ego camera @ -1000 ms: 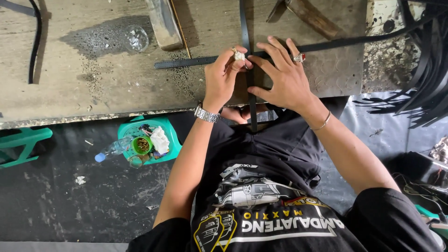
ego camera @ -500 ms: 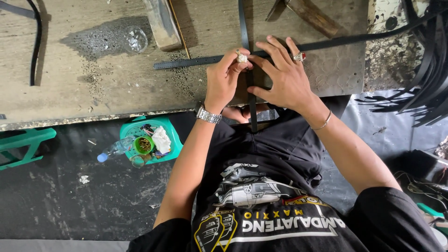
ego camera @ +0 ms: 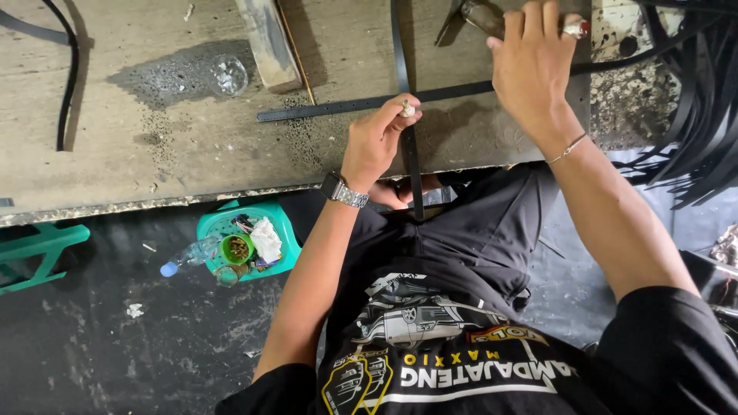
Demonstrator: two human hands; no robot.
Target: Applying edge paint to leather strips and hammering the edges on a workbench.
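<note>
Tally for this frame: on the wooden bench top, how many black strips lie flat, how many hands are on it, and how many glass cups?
Black strips lying flat on the bench: 2, a long strip and a crossing strip
Hands: 2, left hand and right hand
Glass cups: 1, glass cup
Total: 5

Tool [ego camera: 478,14] under right hand [ego camera: 530,69] cut off by top edge, kind unclear

Workshop: scarred wooden workbench [ego camera: 154,154], black strap strips [ego camera: 692,123] heaped, metal hand tool [ego camera: 480,15], grimy floor [ego camera: 115,338].
</note>
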